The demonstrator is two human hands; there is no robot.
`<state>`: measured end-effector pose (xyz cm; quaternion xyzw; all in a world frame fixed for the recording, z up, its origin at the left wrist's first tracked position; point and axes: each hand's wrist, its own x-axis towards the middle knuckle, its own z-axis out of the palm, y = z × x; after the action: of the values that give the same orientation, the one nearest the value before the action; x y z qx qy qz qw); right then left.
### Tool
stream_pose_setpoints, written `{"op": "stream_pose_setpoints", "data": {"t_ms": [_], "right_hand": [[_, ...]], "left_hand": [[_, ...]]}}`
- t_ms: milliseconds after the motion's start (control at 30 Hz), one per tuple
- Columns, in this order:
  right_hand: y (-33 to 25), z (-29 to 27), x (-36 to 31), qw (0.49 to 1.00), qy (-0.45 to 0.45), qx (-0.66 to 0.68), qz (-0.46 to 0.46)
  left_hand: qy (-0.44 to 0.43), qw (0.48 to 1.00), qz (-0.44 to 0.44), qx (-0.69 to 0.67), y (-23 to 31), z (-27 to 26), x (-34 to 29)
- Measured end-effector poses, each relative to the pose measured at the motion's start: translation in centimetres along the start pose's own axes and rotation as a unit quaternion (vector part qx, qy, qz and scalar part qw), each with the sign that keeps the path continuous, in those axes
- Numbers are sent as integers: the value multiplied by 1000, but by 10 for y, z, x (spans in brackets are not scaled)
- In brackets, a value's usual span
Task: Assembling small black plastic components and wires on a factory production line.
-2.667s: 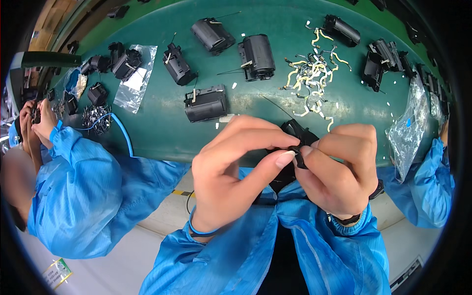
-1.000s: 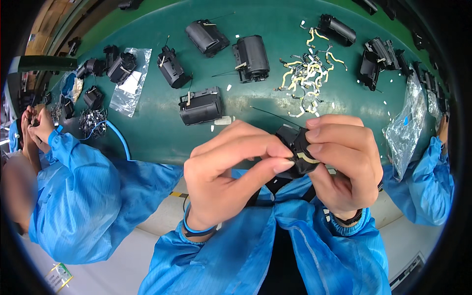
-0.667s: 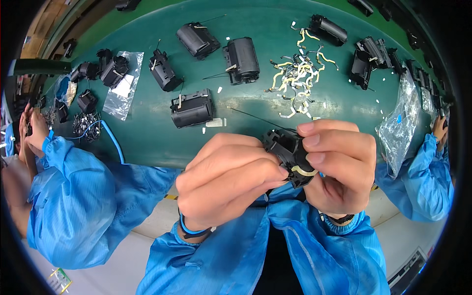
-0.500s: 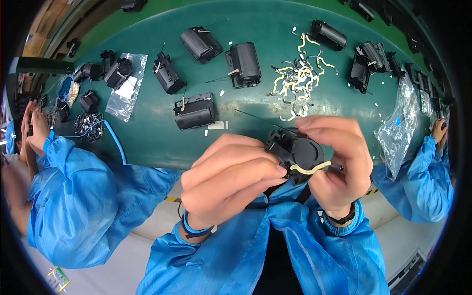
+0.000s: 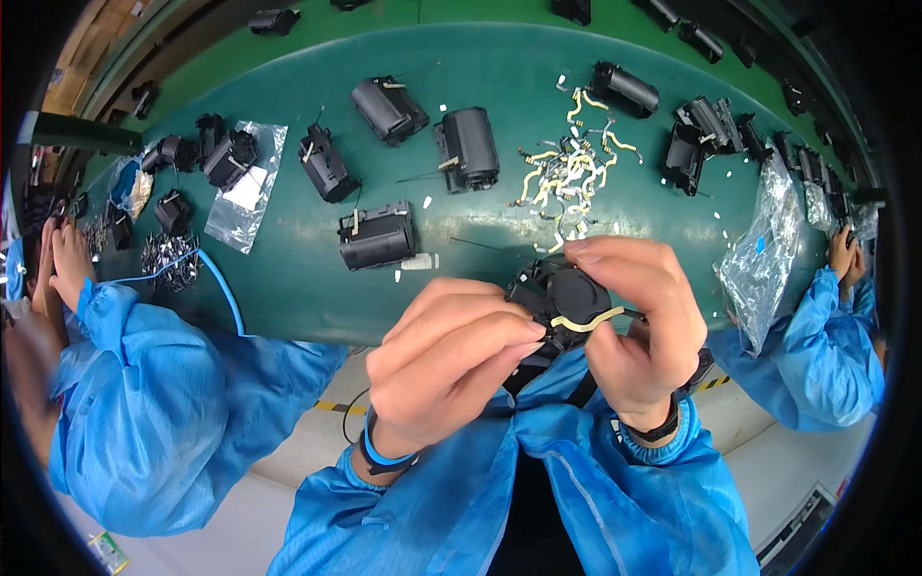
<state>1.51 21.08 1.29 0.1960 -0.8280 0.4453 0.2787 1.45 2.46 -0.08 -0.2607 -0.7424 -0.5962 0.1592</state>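
Note:
Above the near table edge, a black plastic housing (image 5: pixel 576 293) with a round end cap is held between my two hands. A pale yellow ribbon cable (image 5: pixel 588 322) crosses its near side, and a thin black wire sticks out to the upper left. My left hand (image 5: pixel 451 350) is closed, its thumb and index finger pressed at the housing's left edge beside the cable's end; the exact contact under the fingertips is hidden. My right hand (image 5: pixel 648 322) grips the housing from the right, with fingers over the top and thumb below.
Several similar black housings (image 5: pixel 378 236) lie on the green table (image 5: pixel 288 298). Beyond my hands is a heap of yellow ribbon cables (image 5: pixel 576 173). Plastic bags (image 5: pixel 764 254) lie at both sides. Co-workers in blue smocks sit left (image 5: pixel 144 394) and right (image 5: pixel 816 355).
The housing and both hands have shifted slightly left in view, and the housing appears a little turned. The table scene sits lower in the picture. Both hands keep their hold.

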Motion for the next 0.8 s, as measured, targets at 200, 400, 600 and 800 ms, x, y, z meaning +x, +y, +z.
{"op": "stream_pose_setpoints", "data": {"t_ms": [200,400,600,800], "right_hand": [[-4,-2,1,999,-32,3,39],[-5,-12,16,993,-111,-17,45],[-3,-32,54,982,-140,-116,59],[93,-20,197,960,-189,-143,152]], "left_hand": [[-5,1000,-14,11,0,-4,1],[21,999,1,44,4,-12,2],[56,996,-73,-20,22,-4,14],[69,995,9,-70,22,-6,5]]}}
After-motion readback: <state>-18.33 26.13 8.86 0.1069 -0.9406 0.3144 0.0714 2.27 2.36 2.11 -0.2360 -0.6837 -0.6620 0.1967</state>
